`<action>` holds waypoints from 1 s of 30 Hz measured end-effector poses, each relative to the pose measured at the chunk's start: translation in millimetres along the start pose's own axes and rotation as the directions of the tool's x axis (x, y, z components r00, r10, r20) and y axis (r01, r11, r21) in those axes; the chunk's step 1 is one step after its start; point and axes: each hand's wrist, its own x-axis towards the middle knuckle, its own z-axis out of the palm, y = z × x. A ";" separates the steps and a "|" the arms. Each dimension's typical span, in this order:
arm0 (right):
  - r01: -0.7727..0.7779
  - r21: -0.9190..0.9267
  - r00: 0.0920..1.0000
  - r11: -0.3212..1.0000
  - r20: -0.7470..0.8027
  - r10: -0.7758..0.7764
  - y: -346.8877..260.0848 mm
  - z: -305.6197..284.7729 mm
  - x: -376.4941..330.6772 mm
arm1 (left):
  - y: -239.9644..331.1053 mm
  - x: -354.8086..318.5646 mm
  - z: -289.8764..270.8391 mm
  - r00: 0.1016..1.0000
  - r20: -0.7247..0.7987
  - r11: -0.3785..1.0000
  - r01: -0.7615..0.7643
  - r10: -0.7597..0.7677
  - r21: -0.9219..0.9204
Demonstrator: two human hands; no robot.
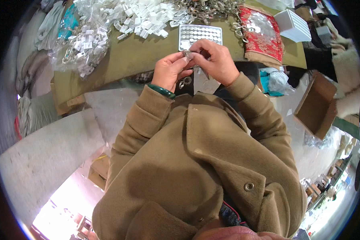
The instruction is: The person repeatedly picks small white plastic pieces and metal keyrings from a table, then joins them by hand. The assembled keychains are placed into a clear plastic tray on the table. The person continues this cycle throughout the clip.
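Note:
My left hand [169, 69], with a dark green bangle at the wrist, pinches a small shiny piece [187, 53] between thumb and fingers. Opposite it, my right hand [217, 62] has its thumb and fingertips closed at the same piece. Fingers cover most of it, so its kind is unclear. Beneath the left hand a small metallic loop [184, 83] shows; whether it joins the held piece I cannot tell. Just beyond both hands lies a white tray [220, 39] with rows of round white pieces and a small white square tag [185, 44] at its near left corner.
Small white tags [142, 18] are heaped at the back, beside a pile of metallic links or bands [212, 9]. A clear bag [86, 46] of tags sits left. At right are a red patterned cloth [264, 44], a white ridged container [293, 26] and a brown open box [316, 105].

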 end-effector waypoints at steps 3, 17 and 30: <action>0.047 -0.195 0.996 0.980 -0.061 -0.060 2.7 8.6 1.1 | -1.0 -1.3 1.5 1.000 0.000 1.000 -0.025 0.025 0.016; 0.126 -0.228 0.992 0.965 0.000 -0.129 2.1 13.3 3.8 | -6.0 2.7 -5.7 0.992 -0.125 0.998 -0.012 0.004 -0.069; 0.099 -0.497 0.989 0.862 -0.045 -0.139 40.2 26.1 11.8 | -3.1 10.6 -21.8 0.983 -0.178 0.998 -0.052 0.047 -0.025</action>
